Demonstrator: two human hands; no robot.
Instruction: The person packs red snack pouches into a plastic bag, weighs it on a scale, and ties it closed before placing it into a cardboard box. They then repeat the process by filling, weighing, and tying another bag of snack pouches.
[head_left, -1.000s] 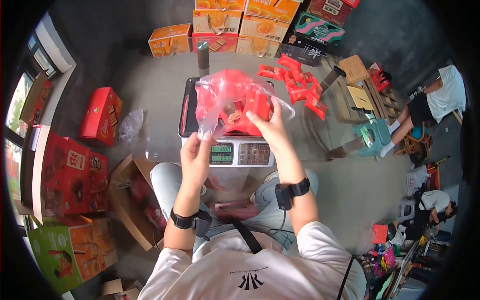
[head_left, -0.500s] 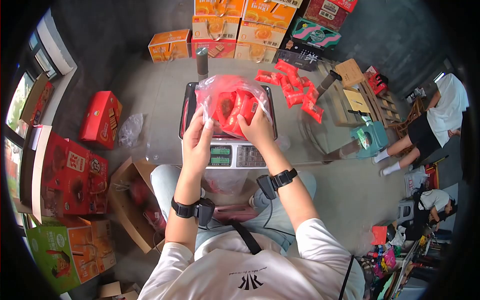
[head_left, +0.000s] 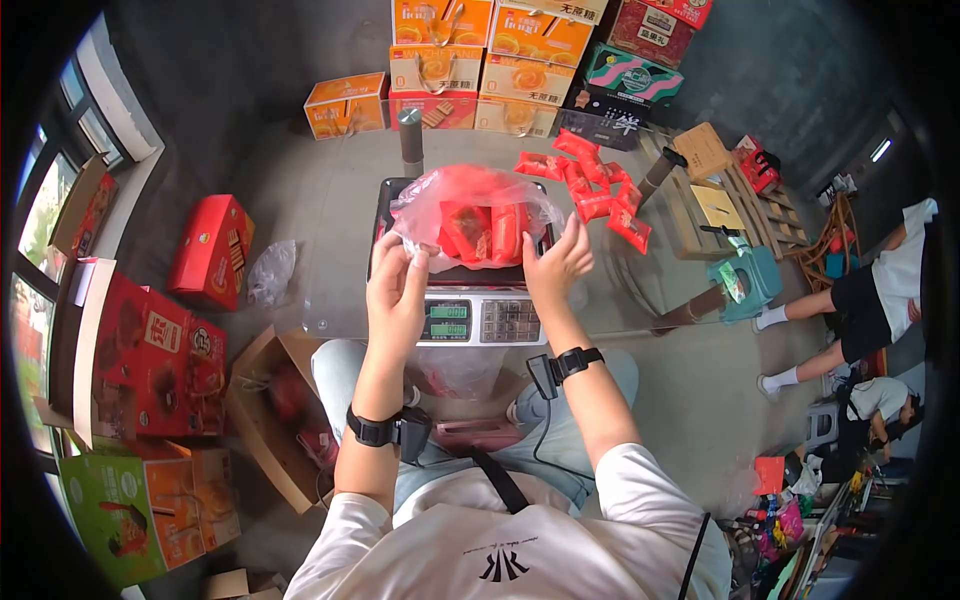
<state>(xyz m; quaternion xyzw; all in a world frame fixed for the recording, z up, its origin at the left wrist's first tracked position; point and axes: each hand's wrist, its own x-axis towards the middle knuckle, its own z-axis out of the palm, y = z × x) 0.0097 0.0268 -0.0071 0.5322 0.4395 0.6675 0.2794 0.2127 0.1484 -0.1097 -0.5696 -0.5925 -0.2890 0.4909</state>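
Observation:
A clear plastic bag (head_left: 425, 205) with several red snack packets (head_left: 467, 235) inside sits on the dark tray of a digital scale (head_left: 430, 295), its mouth facing me. My left hand (head_left: 398, 290) pinches the bag's near left edge between thumb and fingers. Just off the bag's right side, my right hand (head_left: 556, 268) is open, fingers apart, with nothing visible in it. More loose red packets (head_left: 593, 204) lie on the glass table (head_left: 340, 220) beyond the scale to the right. The scale's green digits are too small to read surely.
Orange gift boxes (head_left: 435, 68) are stacked behind the table. A red box (head_left: 212, 250) and a crumpled plastic bag (head_left: 272, 274) lie left. An open carton (head_left: 262, 400) stands by my left leg. A teal stool (head_left: 750, 282) and other people are at right.
My right hand has come out from the packets in the bag and moved right, its fingers spreading. The left hand stays at the bag's edge. The view has shifted slightly.

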